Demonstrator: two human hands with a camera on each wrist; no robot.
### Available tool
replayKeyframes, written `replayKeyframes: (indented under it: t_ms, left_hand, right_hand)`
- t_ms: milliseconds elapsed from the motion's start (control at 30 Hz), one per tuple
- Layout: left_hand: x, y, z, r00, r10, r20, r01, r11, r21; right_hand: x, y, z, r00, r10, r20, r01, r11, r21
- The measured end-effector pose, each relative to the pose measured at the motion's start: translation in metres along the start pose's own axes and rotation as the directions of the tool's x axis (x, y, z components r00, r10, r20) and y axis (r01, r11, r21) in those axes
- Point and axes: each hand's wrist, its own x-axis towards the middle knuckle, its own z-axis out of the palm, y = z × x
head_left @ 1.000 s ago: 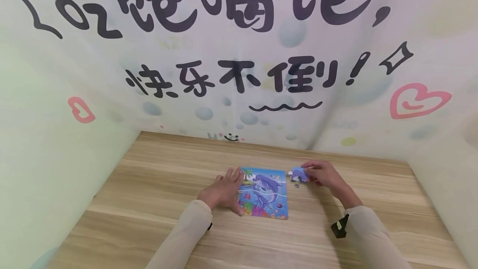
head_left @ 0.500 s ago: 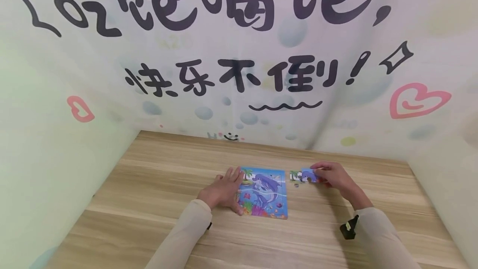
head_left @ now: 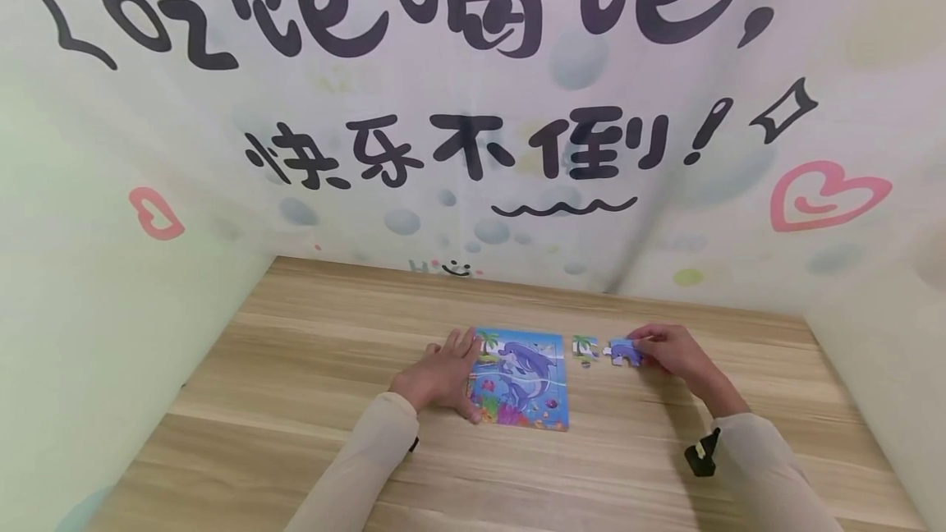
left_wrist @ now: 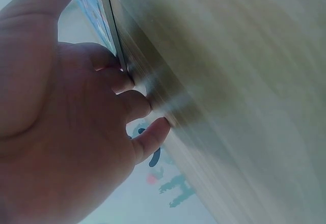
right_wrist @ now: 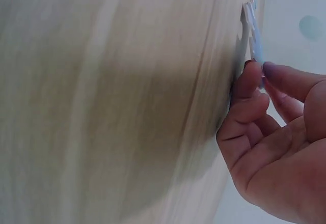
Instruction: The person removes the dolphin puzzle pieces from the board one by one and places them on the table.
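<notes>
A square dolphin jigsaw puzzle (head_left: 521, 384) lies flat on the wooden table, its picture in blue with a palm tree and coral. My left hand (head_left: 442, 376) rests along its left edge, fingers spread and thumb near the lower corner. In the left wrist view, the fingertips (left_wrist: 153, 137) touch the table beside the board's edge. To the right of the board, my right hand (head_left: 672, 355) pinches a blue puzzle piece (head_left: 625, 352) with a dolphin on it, between thumb and fingers, low over the table. A palm-tree piece (head_left: 584, 347) lies between board and hand.
A tiny bit of coloured card (head_left: 586, 364) shows just below the palm-tree piece. Behind the table (head_left: 310, 401) stands a printed wall cloth (head_left: 414, 187) with large dark characters. Pale side panels flank the table on both sides.
My right hand has moved to the right with the dolphin piece, so a gap has opened between it and the palm-tree piece. The left hand stays on the board's edge.
</notes>
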Motion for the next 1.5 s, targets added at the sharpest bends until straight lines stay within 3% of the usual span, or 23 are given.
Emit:
replayKeyframes:
  t_ms: [167,333,533,800,1000,1200,1333,1500]
  left_hand:
    - [-0.001,0.0,0.0,1.0,-0.002,0.0,0.002,1.0,0.001]
    - [-0.001,-0.001,-0.001,1.0,-0.001,0.001,0.001,1.0,-0.001]
    - [0.0,0.0,0.0,1.0,0.004,0.006,-0.004,1.0,0.0]
    - [-0.002,0.003,-0.001,1.0,0.007,0.01,-0.007,1.0,0.009]
    - [-0.001,0.002,-0.001,1.0,0.011,0.009,-0.011,1.0,0.008]
    - [-0.002,0.0,-0.003,1.0,0.013,0.006,-0.013,1.0,0.004]
    - [-0.002,0.001,-0.003,1.0,0.016,0.009,-0.016,1.0,0.005]
    - [-0.001,0.002,-0.003,1.0,0.011,0.015,-0.011,1.0,-0.001]
  right_hand:
    - [0.0,0.002,0.004,0.997,-0.077,-0.03,0.072,0.987,-0.146]
    - [-0.002,0.0,0.009,0.984,-0.167,-0.061,0.138,0.936,-0.325]
    - [-0.008,-0.011,0.011,0.981,-0.184,-0.06,0.141,0.893,-0.427]
    - [-0.012,-0.011,0.012,0.984,-0.162,-0.068,0.118,0.894,-0.433]
    - [-0.008,-0.011,0.011,0.975,-0.209,-0.076,0.159,0.893,-0.421]
    - [-0.005,-0.026,0.021,0.965,-0.253,-0.07,0.209,0.9,-0.382]
    - [-0.004,-0.038,0.037,0.957,-0.29,-0.011,0.268,0.896,-0.353]
    - [-0.001,-0.052,0.06,0.923,-0.374,0.093,0.381,0.85,-0.363]
